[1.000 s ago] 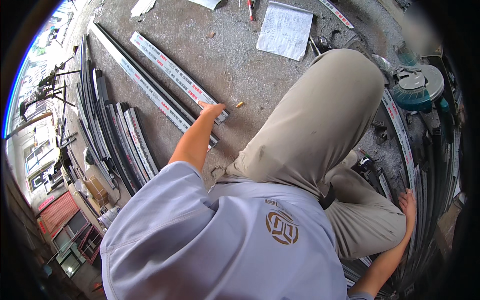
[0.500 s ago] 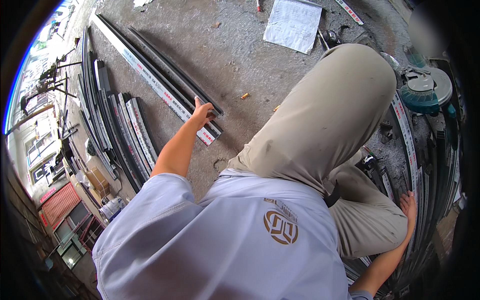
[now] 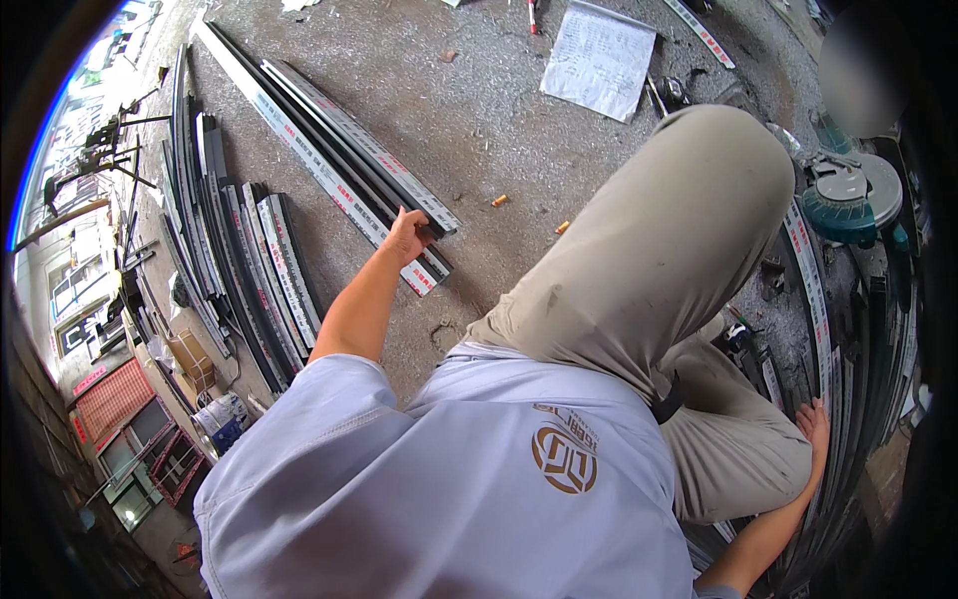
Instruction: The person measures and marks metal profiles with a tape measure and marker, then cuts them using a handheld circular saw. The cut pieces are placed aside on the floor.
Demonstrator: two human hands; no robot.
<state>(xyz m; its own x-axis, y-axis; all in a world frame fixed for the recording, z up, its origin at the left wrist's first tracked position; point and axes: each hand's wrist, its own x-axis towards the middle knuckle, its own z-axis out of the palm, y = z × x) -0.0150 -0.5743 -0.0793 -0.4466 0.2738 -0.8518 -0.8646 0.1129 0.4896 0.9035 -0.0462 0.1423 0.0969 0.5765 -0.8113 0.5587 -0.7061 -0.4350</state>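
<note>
My left hand [image 3: 407,238] is closed at the near end of a dark metal profile [image 3: 371,172] with printed white film on its face. Close beside it on the left lies a second long profile [image 3: 299,148], also dark with a white printed strip, on the concrete floor. At the right, my right hand [image 3: 813,429] rests with fingers apart against a long white-stripped profile [image 3: 816,299] and the bundle next to it. Part of that hand's palm side is hidden.
More profiles [image 3: 249,270] lie bundled at the left. A teal cut-off saw [image 3: 853,195] stands at the far right. A written paper sheet [image 3: 599,60], a tape measure [image 3: 675,92], a red marker [image 3: 532,15] and small orange-brown stubs [image 3: 501,201] are on the floor.
The profile in my left hand has turned, so its white printed film now shows along the right side. My right hand stays at the same bundle. The view has shifted slightly.
</note>
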